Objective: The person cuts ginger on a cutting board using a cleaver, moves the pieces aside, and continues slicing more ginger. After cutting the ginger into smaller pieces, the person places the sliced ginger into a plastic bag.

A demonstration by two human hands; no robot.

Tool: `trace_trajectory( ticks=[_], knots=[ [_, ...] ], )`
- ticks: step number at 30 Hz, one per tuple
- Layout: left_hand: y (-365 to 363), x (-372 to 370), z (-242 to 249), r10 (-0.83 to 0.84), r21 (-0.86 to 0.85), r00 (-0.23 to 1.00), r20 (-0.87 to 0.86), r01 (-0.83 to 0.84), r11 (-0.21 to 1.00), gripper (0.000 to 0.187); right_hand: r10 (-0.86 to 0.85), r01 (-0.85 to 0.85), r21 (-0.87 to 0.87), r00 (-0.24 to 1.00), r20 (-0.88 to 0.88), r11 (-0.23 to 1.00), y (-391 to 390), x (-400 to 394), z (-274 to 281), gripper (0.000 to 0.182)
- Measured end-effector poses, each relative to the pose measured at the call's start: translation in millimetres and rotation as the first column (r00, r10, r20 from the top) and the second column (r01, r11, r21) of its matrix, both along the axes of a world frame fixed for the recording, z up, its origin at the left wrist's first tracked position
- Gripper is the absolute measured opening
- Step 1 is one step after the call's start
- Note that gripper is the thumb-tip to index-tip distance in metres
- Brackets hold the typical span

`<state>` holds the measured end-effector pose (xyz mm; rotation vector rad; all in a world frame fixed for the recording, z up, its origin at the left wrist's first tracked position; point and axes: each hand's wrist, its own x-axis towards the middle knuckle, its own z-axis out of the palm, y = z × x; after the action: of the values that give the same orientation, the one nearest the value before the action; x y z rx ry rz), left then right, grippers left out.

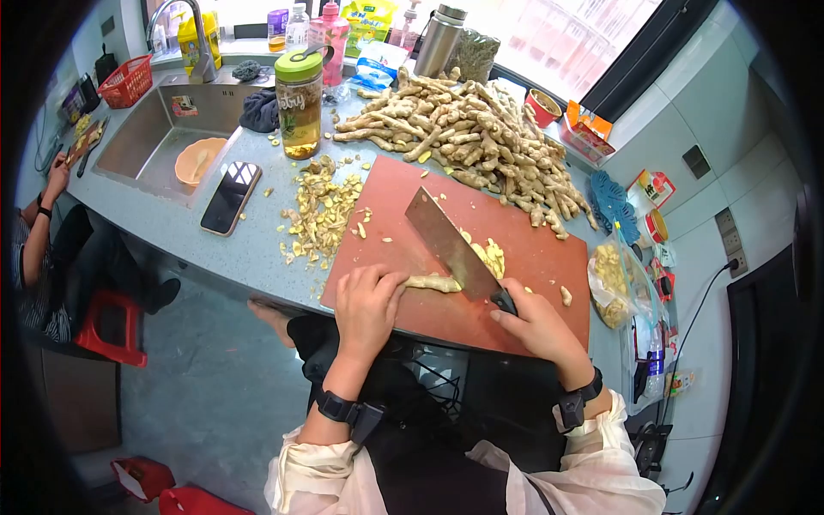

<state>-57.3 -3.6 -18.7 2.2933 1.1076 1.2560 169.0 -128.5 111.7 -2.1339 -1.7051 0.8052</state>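
Observation:
My left hand (367, 311) presses a piece of ginger root (433, 283) onto the reddish-brown cutting board (378, 219), fingers closed on its left end. In my right hand (539, 319) is the black handle of a cleaver (453, 245). Its broad blade slants up and to the left, with its lower part beside the ginger's right end; whether it touches cannot be made out. Behind the blade lie yellow ginger slices (490, 257). Left of the board spreads a heap of ginger scraps (322, 210). A large pile of whole ginger (489, 129) covers the board's far edge and the counter behind.
A phone (231, 198) and a green-lidded jar of tea (299, 107) stand left of the board, near the sink (129, 159). At right is a plastic bag of ginger pieces (611, 279). Another person (43, 249) sits far left, hands at a smaller board.

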Motion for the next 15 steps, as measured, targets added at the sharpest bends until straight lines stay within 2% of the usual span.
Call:
trace_trajectory(
  ticks=[10,12,15],
  knots=[
    [-0.7,-1.1,3.0,0.001,-0.007,1.0,-0.001,-0.001,1.0,0.015,0.053,-0.053,-0.011,0.998,0.016,0.999,-9.6,0.9,8.5,0.043],
    [-0.7,-0.9,3.8,-0.004,-0.004,1.0,-0.005,0.004,1.0,0.016,0.042,-0.035,-0.123,0.997,0.058,0.992,-7.9,-3.4,13.5,0.041],
    [-0.7,0.7,1.9,0.001,-0.004,1.0,-0.006,-0.001,1.0,0.016,0.084,-0.08,-0.049,0.992,0.097,0.996,-10.4,-3.1,6.1,0.039]
  ],
)
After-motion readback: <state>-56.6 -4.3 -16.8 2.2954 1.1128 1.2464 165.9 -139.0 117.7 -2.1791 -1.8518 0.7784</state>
